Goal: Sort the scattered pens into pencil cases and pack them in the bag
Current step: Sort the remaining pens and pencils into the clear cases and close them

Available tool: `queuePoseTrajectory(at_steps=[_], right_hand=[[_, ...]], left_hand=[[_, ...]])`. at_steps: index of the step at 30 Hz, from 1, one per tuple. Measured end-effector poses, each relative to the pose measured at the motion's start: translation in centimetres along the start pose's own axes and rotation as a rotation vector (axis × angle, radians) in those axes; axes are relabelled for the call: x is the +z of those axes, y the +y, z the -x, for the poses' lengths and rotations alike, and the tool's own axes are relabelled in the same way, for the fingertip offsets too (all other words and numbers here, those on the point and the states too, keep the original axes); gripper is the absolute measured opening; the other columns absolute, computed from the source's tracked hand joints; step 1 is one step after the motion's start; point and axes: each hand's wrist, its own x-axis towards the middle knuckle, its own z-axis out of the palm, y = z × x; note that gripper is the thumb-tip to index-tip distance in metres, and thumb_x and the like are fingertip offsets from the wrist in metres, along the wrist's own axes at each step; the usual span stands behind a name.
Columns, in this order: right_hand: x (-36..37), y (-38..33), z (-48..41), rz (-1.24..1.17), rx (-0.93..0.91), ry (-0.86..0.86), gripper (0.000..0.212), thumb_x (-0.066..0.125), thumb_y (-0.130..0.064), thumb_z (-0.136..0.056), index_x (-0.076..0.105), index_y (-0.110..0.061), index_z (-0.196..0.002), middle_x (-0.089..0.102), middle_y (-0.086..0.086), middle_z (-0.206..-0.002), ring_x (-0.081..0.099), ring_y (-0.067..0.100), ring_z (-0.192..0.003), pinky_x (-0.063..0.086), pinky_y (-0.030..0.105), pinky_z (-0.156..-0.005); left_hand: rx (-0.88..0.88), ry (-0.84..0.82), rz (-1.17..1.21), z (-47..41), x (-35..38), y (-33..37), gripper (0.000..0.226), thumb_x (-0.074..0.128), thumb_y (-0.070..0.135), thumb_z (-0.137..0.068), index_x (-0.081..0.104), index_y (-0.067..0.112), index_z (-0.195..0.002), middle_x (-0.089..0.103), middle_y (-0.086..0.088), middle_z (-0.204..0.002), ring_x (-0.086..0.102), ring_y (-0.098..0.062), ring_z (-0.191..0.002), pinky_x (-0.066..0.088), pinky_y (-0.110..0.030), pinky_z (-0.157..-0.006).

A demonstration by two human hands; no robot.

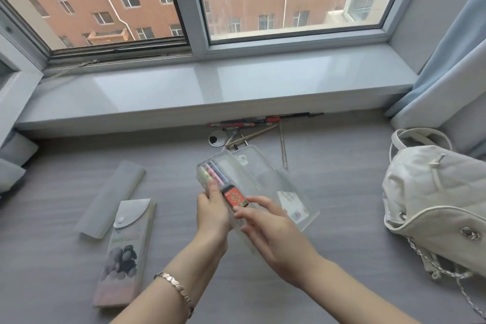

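Note:
A clear plastic pencil case (265, 179) with its lid hinged open is lifted above the grey table. Inside lie pastel highlighters (214, 172) and a red-orange 2B box (235, 198). My left hand (211, 214) grips the case's near left edge. My right hand (265, 223) pinches the near end of the red box. Several scattered pens (247, 129) lie at the back under the window sill. A white quilted bag (436, 202) stands open on the right.
A frosted flat case (113, 196) and a printed snap-flap case (126, 252) lie on the left of the table. A round cable grommet (217, 137) sits near the pens. A single pen (283, 148) lies right of the clear case. Curtains hang at far right.

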Motion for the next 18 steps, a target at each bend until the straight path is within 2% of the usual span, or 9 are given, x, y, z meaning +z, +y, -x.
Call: queuePoseTrajectory(at_steps=[3, 5, 9, 11, 13, 14, 16, 18], right_hand=[[-0.4, 0.2, 0.3, 0.139, -0.120, -0.053, 0.042, 0.026, -0.038, -0.099, 0.060, -0.016, -0.112, 0.065, -0.002, -0.119, 0.042, 0.013, -0.121, 0.025, 0.012, -0.105], [-0.7, 0.5, 0.5, 0.257, -0.200, -0.065, 0.047, 0.024, -0.033, -0.100, 0.063, -0.012, -0.113, 0.065, 0.000, -0.120, 0.048, 0.017, -0.119, 0.035, 0.021, -0.102], [-1.6, 1.1, 0.8, 0.424, -0.315, -0.146, 0.050, 0.020, -0.032, -0.100, 0.063, -0.011, -0.115, 0.065, 0.000, -0.119, 0.058, 0.016, -0.114, 0.047, 0.029, -0.096], [-2.0, 1.6, 0.2, 0.411, -0.331, -0.189, 0.045, 0.025, -0.030, -0.099, 0.064, -0.013, -0.111, 0.068, -0.001, -0.114, 0.061, 0.013, -0.108, 0.045, 0.029, -0.097], [-2.8, 1.8, -1.0, 0.246, -0.295, -0.197, 0.030, 0.041, -0.021, -0.092, 0.065, -0.012, -0.106, 0.071, 0.000, -0.104, 0.060, 0.011, -0.098, 0.040, 0.025, -0.095], [-3.4, 2.0, -1.9, 0.165, -0.263, -0.168, 0.027, 0.046, -0.017, -0.087, 0.066, -0.010, -0.103, 0.071, 0.002, -0.100, 0.059, 0.011, -0.093, 0.040, 0.023, -0.091], [-4.9, 2.8, -4.1, 0.093, -0.151, -0.082, 0.022, 0.051, -0.011, -0.085, 0.068, -0.008, -0.098, 0.072, 0.004, -0.095, 0.062, 0.012, -0.089, 0.044, 0.022, -0.085], [-6.3, 4.4, -6.4, 0.108, 0.030, 0.001, 0.020, 0.055, -0.004, -0.085, 0.070, -0.006, -0.098, 0.071, 0.006, -0.098, 0.065, 0.018, -0.094, 0.044, 0.022, -0.086]], left_hand=[[0.008, -0.005, 0.001, 0.0, -0.1, -0.1, 0.046, 0.033, 0.050, -0.095, 0.050, 0.009, -0.108, 0.065, -0.018, -0.108, 0.063, -0.033, -0.100, 0.050, -0.053, -0.092], [0.010, -0.011, 0.001, -0.1, -0.2, -0.1, 0.049, 0.032, 0.050, -0.096, 0.051, 0.007, -0.110, 0.065, -0.018, -0.108, 0.064, -0.033, -0.099, 0.051, -0.051, -0.091], [0.040, -0.003, -0.035, -0.5, 0.0, 0.0, 0.050, 0.031, 0.052, -0.095, 0.052, 0.009, -0.107, 0.067, -0.016, -0.106, 0.064, -0.032, -0.098, 0.050, -0.051, -0.092], [0.048, -0.002, -0.079, -0.7, 0.4, 0.0, 0.047, 0.030, 0.052, -0.095, 0.052, 0.011, -0.101, 0.065, -0.016, -0.107, 0.063, -0.031, -0.099, 0.048, -0.051, -0.093], [0.073, 0.006, -0.135, -0.7, 1.0, 0.5, 0.042, 0.027, 0.047, -0.097, 0.051, 0.012, -0.095, 0.063, -0.016, -0.108, 0.060, -0.031, -0.101, 0.047, -0.047, -0.095], [0.101, 0.007, -0.166, -0.8, 1.4, 0.8, 0.043, 0.025, 0.044, -0.098, 0.053, 0.011, -0.099, 0.062, -0.016, -0.111, 0.059, -0.031, -0.103, 0.046, -0.042, -0.094], [0.175, -0.004, -0.241, -1.0, 2.1, 1.5, 0.047, 0.023, 0.038, -0.100, 0.053, 0.007, -0.116, 0.061, -0.013, -0.112, 0.056, -0.027, -0.102, 0.041, -0.031, -0.085], [0.223, -0.029, -0.310, -1.3, 2.6, 2.3, 0.046, 0.021, 0.036, -0.101, 0.051, 0.008, -0.121, 0.061, -0.004, -0.098, 0.056, -0.018, -0.084, 0.039, -0.026, -0.071]])
